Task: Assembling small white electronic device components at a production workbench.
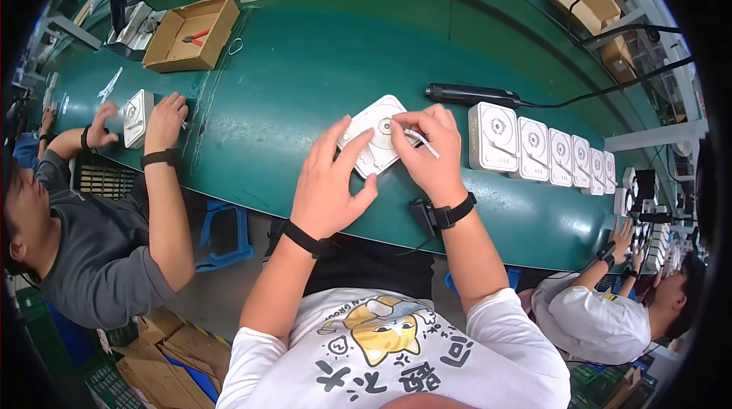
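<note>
A white, flat, square device with rounded corners, shaped like a small record player (pixel 376 154), lies tilted on the green table in front of me. My left hand (pixel 328 180) rests over its left side, fingers stretched and spread, the fingertips on its top face. Above its right side, my right hand (pixel 431 146) has thumb and forefinger pinched beside the small round hub (pixel 386 127). Whatever is between those fingertips is hidden. A short white cable (pixel 422 142) comes out by the right hand's fingers, its free end pointing down to the right.
To the right stands a row of several similar white devices (pixel 534 150). Behind them lies a black electric screwdriver (pixel 473 95) with its cord. An open cardboard box (pixel 191 32) holds red-handled pliers (pixel 197 37). Co-workers sit left and right; the left one handles another white device (pixel 138 119).
</note>
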{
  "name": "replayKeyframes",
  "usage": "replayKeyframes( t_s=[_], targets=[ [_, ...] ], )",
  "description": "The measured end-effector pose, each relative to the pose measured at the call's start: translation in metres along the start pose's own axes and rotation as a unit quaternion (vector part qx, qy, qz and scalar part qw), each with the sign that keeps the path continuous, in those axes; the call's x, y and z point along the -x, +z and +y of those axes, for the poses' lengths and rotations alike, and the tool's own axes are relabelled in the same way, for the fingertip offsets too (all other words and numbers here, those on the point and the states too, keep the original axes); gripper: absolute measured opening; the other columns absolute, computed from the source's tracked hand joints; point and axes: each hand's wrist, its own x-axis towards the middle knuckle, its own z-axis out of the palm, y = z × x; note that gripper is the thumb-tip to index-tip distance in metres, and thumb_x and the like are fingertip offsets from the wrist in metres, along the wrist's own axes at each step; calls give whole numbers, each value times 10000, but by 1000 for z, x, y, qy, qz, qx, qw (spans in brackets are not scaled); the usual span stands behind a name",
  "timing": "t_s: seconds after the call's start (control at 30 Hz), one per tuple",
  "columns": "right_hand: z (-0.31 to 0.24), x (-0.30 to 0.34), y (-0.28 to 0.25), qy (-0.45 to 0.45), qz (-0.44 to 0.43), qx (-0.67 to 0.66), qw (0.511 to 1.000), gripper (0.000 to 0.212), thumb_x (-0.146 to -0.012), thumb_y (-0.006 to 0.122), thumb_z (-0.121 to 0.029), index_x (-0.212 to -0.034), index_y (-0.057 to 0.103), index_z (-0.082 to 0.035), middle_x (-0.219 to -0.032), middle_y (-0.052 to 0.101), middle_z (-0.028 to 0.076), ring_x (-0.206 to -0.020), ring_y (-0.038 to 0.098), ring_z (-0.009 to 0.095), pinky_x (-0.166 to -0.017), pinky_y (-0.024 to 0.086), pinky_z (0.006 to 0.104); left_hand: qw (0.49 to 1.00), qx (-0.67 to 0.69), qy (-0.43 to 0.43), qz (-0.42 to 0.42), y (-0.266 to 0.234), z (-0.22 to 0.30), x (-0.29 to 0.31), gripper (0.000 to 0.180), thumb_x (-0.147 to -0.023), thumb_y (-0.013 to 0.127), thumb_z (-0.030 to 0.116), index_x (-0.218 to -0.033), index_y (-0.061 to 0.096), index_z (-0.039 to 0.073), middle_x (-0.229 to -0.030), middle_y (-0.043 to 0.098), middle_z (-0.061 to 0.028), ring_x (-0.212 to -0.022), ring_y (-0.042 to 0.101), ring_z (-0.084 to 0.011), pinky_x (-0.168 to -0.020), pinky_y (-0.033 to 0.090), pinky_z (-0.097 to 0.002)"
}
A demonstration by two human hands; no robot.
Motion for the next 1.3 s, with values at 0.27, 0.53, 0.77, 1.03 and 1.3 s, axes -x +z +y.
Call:
replayKeyframes(
  t_s=[0.27, 0.53, 0.77, 1.03, 1.3],
  targets=[
    [-6, -8, -13, -15, -88, -88, 992, 187, -944, 937, -94, -1118, 886, -48, -984, 770, 45, -910, 683, 171, -802, 567, 322, 998, -45, -41, -24, 7, 26, 32, 745, -899, 990, 283, -1586, 728, 163, -1603, 613, -254, -1297, 707, -443, -1067, 617, -534],
    [-3, -10, -32, 66, -181, -145, 970, 188, -933, 893, -56, -1116, 858, -39, -1014, 746, 26, -906, 630, 140, -804, 524, 305, 996, 30, -22, -86, 0, 12, 29, 756, -871, 1016, 290, -1557, 730, 155, -1646, 616, -210, -1079, 739, -332, -984, 627, -466],
    [-1, -6, -23, 8, -178, -140, 974, 131, -949, 866, -38, -1076, 834, -41, -1027, 740, 15, -883, 599, 121, -803, 507, 292, 999, 29, 39, -15, 28, -3, 48, 735, -862, 1005, 214, -1537, 723, 137, -1762, 581, -180, -964, 747, -297, -938, 623, -450],
    [-9, -3, -15, 51, -152, -150, 976, 115, -952, 862, -39, -1044, 792, -42, -991, 735, 6, -877, 604, 122, -798, 516, 294, 999, 11, 43, 26, 39, -1, 52, 748, -866, 993, 217, -1558, 713, 157, -1742, 618, -166, -938, 745, -262, -879, 592, -422],
    [-13, -6, -19, 10, -171, -82, 982, 176, -922, 879, -32, -1071, 786, -50, -942, 739, 30, -874, 636, 155, -803, 546, 316, 999, 0, 38, 28, 40, -2, 52, 747, -858, 993, 230, -1555, 733, 161, -1722, 639, -158, -956, 747, -254, -871, 591, -418]
  ],
)
